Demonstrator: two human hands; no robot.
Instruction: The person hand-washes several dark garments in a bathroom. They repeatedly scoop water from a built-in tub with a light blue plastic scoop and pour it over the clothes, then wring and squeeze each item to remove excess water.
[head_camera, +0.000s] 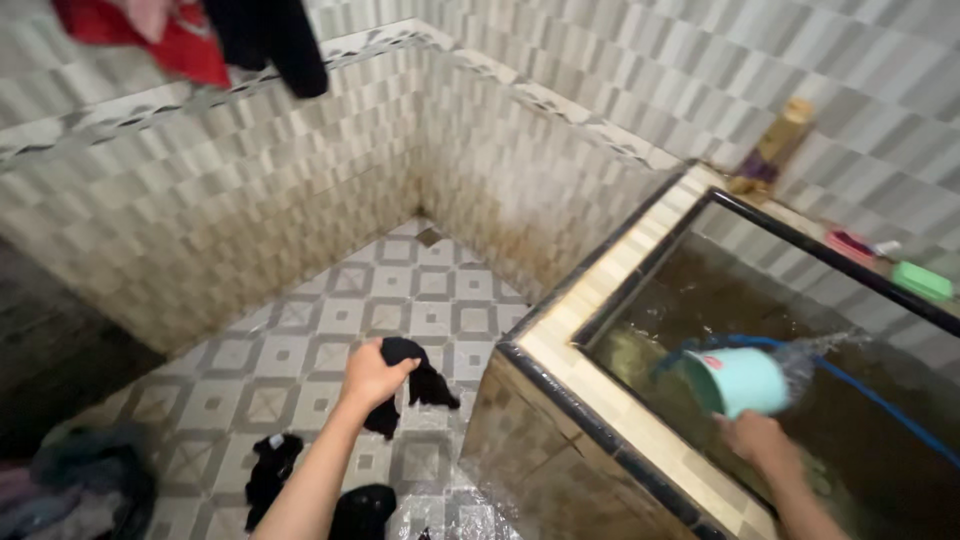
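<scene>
Black cloth, mint dipper in hands.

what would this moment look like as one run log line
left hand: holds black cloth over tiled floor | right hand: holds teal scoop, water spilling | water tank: full

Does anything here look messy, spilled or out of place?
Yes. Dark wet garments lie strewn on the patterned tile floor, and water shines around them. The left hand grips a black cloth; the right hand tips a pale green plastic scoop, and water splashes out over the tiled water tank. The corner walls look stained brown.
</scene>
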